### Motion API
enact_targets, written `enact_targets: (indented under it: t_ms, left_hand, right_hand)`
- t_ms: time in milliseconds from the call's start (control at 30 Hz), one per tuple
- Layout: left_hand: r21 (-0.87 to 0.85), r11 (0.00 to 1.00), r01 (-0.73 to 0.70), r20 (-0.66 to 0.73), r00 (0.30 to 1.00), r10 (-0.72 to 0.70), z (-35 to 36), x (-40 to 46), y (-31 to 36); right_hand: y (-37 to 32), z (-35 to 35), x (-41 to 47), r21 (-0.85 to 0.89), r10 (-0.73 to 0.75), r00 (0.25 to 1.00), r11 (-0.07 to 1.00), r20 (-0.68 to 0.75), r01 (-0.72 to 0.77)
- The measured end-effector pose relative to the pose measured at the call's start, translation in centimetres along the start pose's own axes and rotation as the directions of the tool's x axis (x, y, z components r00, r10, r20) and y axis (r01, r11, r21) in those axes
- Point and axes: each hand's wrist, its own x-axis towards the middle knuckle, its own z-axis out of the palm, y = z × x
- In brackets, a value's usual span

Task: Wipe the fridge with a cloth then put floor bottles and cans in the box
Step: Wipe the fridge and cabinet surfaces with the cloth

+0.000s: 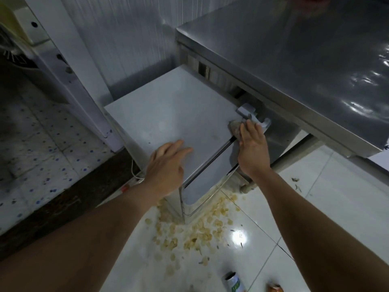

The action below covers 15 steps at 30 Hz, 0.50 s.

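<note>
Cloth (235, 129) sits under your right hand (251, 144), at the far right corner of the fridge (168, 114) top by the hinge bracket (252, 115); fingers look flat w/ palm pressing down, not curled round it, so it's a press-and-slide hold, not a pinch. Most of the rag is hidden under the hand, only a crumpled grey edge shows past the fingertips. Judging by that: soft, limp, light, will bunch and slip out from under the palm if you lift pressure, so keep the palm flat on the middle of the wad, or gather a fold btwn thumb and fingers if it drags on the bracket. Left hand (166, 163) rests on the top near the front edge, fingers spread and relaxed, holding nothing, prob just bracing. Fridge top looks smooth, hard, a bit slick; faint marks remain mid-surface, so the wipe step seems unfinished. Steel table (294, 60) overhangs just right of the corner, tight clearance for knuckles. On the floor (315, 186): a can (233, 282) near the bottom edge, lying tilted, likely light, thin-walled, dents easily; grab round the body. An orange item (274, 288) beside it, too cropped to tell what. Pale food scraps (189, 232) scattered at the fridge base. Box not in view.
</note>
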Motion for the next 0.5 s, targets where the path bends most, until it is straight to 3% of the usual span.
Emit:
enact_targets:
  t_ms: [333, 500]
  left_hand:
    - [-0.047, 0.999, -0.001, 0.154, 0.988, 0.008, -2.5, -0.6, 1.3]
    - [-0.110, 0.992, -0.063, 0.215, 0.973, 0.085, -4.6, -0.7, 0.5]
  right_hand:
    - [-9.5, 0.7, -10.7, 0.232, -0.123, 0.992, 0.965, -0.009, 0.121]
    - [-10.1, -0.8, -9.8, 0.378, -0.073, 0.995, 0.925, 0.074, 0.039]
